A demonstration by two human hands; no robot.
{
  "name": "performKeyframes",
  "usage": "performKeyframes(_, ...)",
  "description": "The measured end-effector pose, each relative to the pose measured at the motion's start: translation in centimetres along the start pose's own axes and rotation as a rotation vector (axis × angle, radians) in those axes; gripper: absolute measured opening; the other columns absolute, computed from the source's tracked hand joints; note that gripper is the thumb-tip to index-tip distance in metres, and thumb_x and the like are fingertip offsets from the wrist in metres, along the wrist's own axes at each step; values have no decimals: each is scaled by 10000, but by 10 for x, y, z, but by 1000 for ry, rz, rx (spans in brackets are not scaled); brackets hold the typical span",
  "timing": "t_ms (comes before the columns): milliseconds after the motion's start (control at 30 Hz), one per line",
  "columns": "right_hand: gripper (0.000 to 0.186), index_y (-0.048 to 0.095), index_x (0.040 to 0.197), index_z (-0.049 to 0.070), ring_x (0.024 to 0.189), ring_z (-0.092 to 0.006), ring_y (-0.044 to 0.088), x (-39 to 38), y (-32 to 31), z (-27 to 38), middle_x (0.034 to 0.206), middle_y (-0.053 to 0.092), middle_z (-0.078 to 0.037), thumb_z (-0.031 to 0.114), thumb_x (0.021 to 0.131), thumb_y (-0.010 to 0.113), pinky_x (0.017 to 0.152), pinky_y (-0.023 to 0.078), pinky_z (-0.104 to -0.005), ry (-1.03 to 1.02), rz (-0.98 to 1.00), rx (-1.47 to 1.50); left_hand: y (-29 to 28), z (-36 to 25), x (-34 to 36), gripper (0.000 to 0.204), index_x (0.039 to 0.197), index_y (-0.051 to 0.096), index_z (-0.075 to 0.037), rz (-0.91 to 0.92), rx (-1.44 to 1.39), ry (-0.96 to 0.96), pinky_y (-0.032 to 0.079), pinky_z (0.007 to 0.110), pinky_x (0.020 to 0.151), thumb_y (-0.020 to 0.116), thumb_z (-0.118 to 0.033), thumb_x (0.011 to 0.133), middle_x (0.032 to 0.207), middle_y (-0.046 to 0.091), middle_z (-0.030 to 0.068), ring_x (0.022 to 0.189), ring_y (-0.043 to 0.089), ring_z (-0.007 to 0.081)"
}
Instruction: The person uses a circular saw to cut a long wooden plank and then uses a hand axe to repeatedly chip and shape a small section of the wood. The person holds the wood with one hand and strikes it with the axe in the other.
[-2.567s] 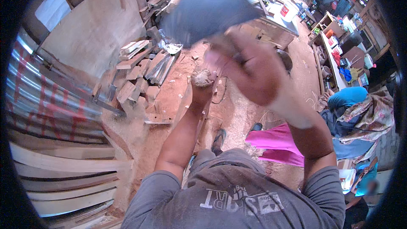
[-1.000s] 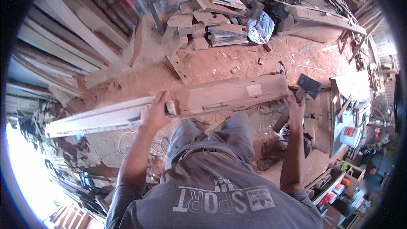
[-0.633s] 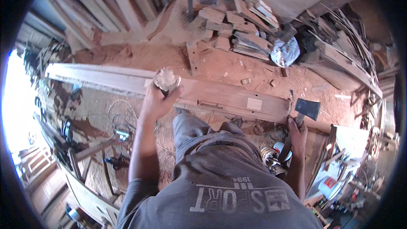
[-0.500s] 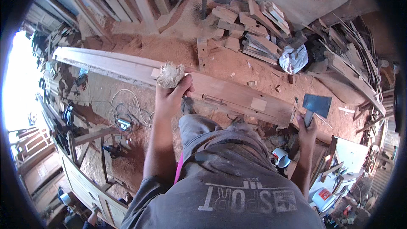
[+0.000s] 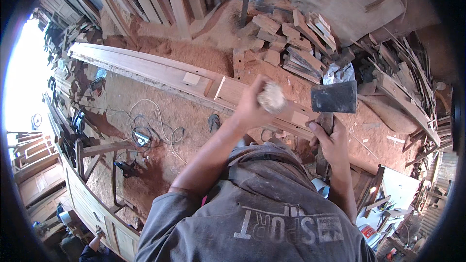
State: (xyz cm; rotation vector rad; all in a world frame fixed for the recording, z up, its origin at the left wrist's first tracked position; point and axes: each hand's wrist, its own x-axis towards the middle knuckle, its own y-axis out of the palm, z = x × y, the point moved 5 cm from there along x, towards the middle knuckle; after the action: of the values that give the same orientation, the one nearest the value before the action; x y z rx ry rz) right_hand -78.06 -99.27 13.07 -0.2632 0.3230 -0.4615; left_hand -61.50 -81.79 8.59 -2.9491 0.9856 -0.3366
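My left hand (image 5: 248,107) is closed around a chisel (image 5: 271,98), whose pale wooden handle end is frayed and mushroomed; its blade is hidden from view. It hovers over a long pale wooden beam (image 5: 160,75) that runs from the far left to the middle right. My right hand (image 5: 336,140) grips the wooden handle of a hatchet (image 5: 334,98), its dark flat head raised just right of the chisel. Hatchet and chisel are apart. A light wood patch (image 5: 191,78) and a pale strip (image 5: 220,88) show on the beam.
Offcuts (image 5: 272,39) lie heaped beyond the beam, near a crumpled white bag (image 5: 340,73). Boards (image 5: 174,0) lean at the back. A coiled cable (image 5: 141,126) lies on the dusty ground to the left. Another person's hand (image 5: 98,231) is at a panelled door (image 5: 92,208), lower left.
My left hand has moved right along the beam with the chisel. The hatchet has come left and nearer to it, in my right hand. The view has shifted slightly.
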Motion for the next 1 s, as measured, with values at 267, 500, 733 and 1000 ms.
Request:
performKeyframes(267,180,594,1014,-15,555,-132,613,-36,-15,5,910,714,-131,131,957,682,504,482,-255,114,-172,47,44,-9,-17,477,1073,658,-55,281,367,338,552,470,790,811,-201,645,974,704,176,901,676,401)
performKeyframes(500,169,579,1050,-8,556,-132,591,-51,-11,16,879,696,-131,115,968,661,502,472,-249,149,-222,75,33,-6,-20,437,1036,648,-80,272,340,180,549,496,721,771,-306,682,839,701,157,821,697,378)
performKeyframes(733,186,582,1005,-6,538,-104,553,-52,-14,43,759,630,-74,160,978,663,491,437,-240,78,-206,-32,26,5,-12,472,1107,674,-104,188,334,116,550,500,710,772,-266,675,829,706,169,801,694,392)
performKeyframes(1000,452,580,1085,-28,486,-136,486,-40,-41,112,636,542,-69,420,1024,569,456,384,-246,-129,-371,-62,15,6,-7,391,1070,708,-116,42,205,37,555,479,701,743,-193,688,836,703,179,775,689,386)
